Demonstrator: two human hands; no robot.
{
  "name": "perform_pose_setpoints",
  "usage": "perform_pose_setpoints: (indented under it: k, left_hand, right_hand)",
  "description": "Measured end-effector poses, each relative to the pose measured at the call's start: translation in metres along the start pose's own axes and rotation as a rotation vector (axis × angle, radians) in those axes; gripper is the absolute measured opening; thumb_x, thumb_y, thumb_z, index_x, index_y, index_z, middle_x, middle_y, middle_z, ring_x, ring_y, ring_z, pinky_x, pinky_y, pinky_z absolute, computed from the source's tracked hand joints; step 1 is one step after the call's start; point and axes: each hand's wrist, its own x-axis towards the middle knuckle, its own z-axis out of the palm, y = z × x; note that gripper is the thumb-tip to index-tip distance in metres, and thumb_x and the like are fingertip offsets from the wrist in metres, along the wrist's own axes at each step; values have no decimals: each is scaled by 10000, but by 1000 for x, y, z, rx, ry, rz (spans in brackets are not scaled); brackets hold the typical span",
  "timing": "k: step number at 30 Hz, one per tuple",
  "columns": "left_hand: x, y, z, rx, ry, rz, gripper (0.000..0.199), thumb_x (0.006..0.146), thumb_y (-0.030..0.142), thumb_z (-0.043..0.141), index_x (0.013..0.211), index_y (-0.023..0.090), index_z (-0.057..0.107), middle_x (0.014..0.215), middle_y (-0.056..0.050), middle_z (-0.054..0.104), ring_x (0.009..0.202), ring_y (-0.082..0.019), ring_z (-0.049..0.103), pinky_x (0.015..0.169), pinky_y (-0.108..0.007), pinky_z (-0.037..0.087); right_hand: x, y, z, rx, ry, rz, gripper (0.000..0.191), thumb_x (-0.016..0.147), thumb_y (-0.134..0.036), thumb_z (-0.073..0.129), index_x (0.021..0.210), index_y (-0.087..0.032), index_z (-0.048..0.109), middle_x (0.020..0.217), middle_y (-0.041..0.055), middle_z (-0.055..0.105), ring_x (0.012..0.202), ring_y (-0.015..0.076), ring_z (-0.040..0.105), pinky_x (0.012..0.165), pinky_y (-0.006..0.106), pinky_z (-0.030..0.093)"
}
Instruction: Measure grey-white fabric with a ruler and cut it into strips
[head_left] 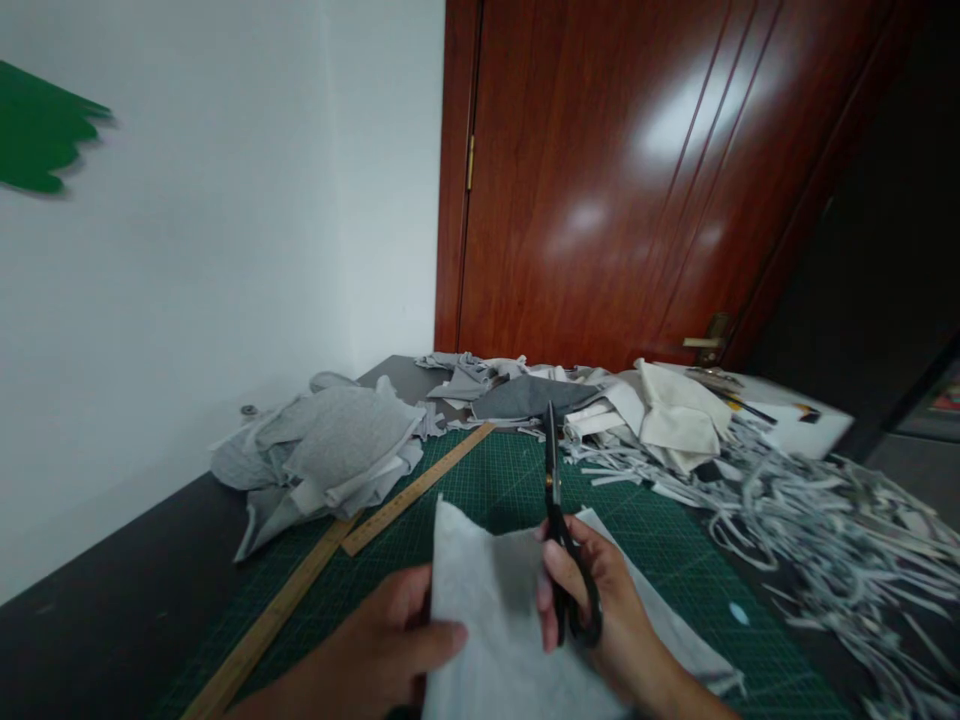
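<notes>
A pale grey piece of cloth [487,600] is held up at the bottom centre. My left hand [405,630] pinches its left edge, thumb on the front and fingers behind. In my right hand [592,580] is a pair of black scissors [553,470], blades pointing up and away from me and looking closed. The fingers of that hand wrap around the handles, in front of the cloth. Part of the cloth spreads right, beneath my right wrist. Its lower end runs out of view.
A green cutting mat [495,470] covers the table. Two wooden rulers [416,495] [277,610] lie left. Grey fabric [345,435] is heaped at left, cream cloth [679,410] at back right. Many cut strips [817,540] pile at right, near a white box [802,410]. Behind stands a wooden door [600,180].
</notes>
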Motion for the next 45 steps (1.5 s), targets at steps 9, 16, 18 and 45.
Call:
perform_pose_setpoints:
  k: [9,16,18,45]
  left_hand:
    - [105,77,17,-270,311,384,215,668,21,801,809,151,704,784,-38,745,714,-197,716,706,-300,587]
    - [141,133,28,-330,272,508,273,739,-85,652,904,126,704,825,-73,767,715,-192,731,688,-300,621]
    - [143,145,27,-350,276,560,248,803,-68,649,938,136,689,848,-69,765,719,-184,730,692,-298,627]
    - [156,147,21,-287,9,766,563,624,-113,714,1104,171,639,1321,-141,719,1430,-408,573,1149,-518,540]
  right_hand:
    - [-13,-12,-24,-86,-28,-86,561,820,-654,896,1023,-190,655,548,-47,644,328,92,536,356,165,406]
    - [-22,-14,-17,-129,-104,-90,677,697,-737,947,1016,-207,672,587,-81,530,436,58,392,424,173,298]
    - [-21,-16,-15,-136,-141,-89,680,689,-746,950,1002,-205,682,614,-79,510,505,62,349,472,197,251]
    - [9,-8,-16,-218,-99,-70,497,887,-605,867,1156,-220,705,805,-41,511,669,138,462,602,269,427]
